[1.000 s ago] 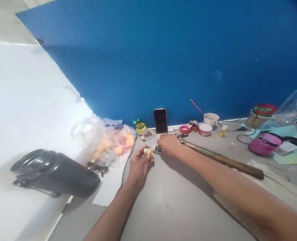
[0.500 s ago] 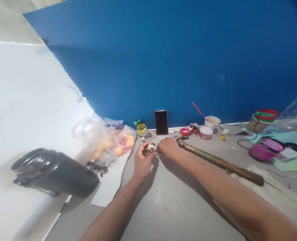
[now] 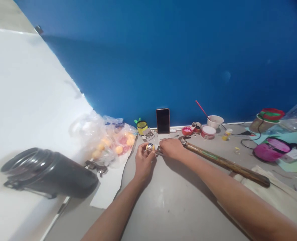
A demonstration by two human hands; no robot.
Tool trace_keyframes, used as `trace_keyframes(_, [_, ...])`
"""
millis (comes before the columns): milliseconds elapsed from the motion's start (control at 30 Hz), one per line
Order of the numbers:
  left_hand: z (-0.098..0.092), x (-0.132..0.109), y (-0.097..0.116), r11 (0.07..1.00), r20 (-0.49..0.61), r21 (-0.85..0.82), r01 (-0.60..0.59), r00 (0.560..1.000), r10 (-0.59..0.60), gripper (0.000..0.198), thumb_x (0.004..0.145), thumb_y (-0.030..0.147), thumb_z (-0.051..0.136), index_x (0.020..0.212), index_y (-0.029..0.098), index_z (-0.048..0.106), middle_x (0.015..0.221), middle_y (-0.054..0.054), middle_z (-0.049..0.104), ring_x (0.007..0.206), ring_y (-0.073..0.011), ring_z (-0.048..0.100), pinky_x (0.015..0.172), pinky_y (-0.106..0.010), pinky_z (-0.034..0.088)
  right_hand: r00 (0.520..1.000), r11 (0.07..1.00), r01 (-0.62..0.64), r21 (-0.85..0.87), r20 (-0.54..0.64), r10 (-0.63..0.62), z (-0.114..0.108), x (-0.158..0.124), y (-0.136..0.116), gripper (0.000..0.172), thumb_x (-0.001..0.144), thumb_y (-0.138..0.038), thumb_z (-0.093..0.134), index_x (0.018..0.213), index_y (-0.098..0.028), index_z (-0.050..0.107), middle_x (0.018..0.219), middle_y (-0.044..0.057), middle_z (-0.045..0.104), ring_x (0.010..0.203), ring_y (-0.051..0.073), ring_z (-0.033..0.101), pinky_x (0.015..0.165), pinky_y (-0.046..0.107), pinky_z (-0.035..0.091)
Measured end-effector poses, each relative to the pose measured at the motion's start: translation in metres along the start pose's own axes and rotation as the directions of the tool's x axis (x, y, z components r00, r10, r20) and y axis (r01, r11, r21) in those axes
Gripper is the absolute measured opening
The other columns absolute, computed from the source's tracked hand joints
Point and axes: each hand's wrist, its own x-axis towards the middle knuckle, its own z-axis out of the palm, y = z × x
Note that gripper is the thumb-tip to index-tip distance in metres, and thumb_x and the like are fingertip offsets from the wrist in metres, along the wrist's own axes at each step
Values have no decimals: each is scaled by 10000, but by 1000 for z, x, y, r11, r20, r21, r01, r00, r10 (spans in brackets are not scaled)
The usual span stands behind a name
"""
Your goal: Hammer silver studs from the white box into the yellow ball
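My left hand (image 3: pixel 142 162) pinches a small yellow ball (image 3: pixel 150 147) studded with shiny bits, held just above the grey floor. My right hand (image 3: pixel 171 148) is closed right beside the ball, fingertips almost touching it, over a small open box of metal pins (image 3: pixel 159 151). What the right fingers hold is too small to make out. A second small box of pins (image 3: pixel 149 134) lies a little farther back, next to a yellow-and-black cup (image 3: pixel 141 127).
A hammer with a long wooden handle (image 3: pixel 224 162) lies right of my right arm. A phone (image 3: pixel 163 121) leans on the blue wall. A plastic bag of coloured balls (image 3: pixel 113 142), glasses (image 3: pixel 95 167) and a dark jug (image 3: pixel 50 174) lie left. Paint pots (image 3: pixel 208 132) and cables sit right.
My left hand has raised the ball and brought it toward the right hand. The right hand drew back from the pin box to meet the ball. The camera shifted slightly.
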Motion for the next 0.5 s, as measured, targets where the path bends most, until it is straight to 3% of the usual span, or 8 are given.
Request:
trace_keyframes(100, [0,-3,0,1000,4,-11,18,1000,-18,433,757,276,812,1110,223,566,925,-25,700,759,-163,678,679,-282,534,999,972,-19,234,-44,30,1,-11,11,173,905,-226,591,918,-200,761,1006,71,778,917,208,700,728,266,443])
trace_keyframes(233, [7,-10,3,988,86,-105,108,991,-100,439,712,195,815,1071,210,563,975,-61,741,883,-218,729,757,-336,572,974,839,-21,544,-179,141,11,-33,18,101,851,-202,645,799,-191,731,814,8,740,767,152,642,676,238,394])
trace_keyframes(300, [11,-13,6,955,149,-210,208,973,-179,430,683,169,814,1031,196,564,993,-85,755,900,-235,740,765,-347,577,938,819,20,573,-293,183,20,-44,16,102,848,-172,635,786,-185,714,818,7,725,745,142,620,680,237,388])
trace_keyframes(400, [15,-16,11,880,211,-318,353,931,-297,430,627,125,804,993,180,585,961,-83,746,824,-205,729,689,-302,560,891,862,71,502,-421,171,32,-56,11,125,874,-160,609,794,-187,701,863,19,715,733,138,604,674,243,372])
trace_keyframes(500, [16,-17,16,863,233,-230,450,887,-400,370,612,161,816,919,177,611,825,-29,695,627,-126,633,499,-209,428,861,914,132,383,-501,86,39,-63,6,151,927,-199,585,830,-188,701,878,39,705,753,148,612,678,250,371])
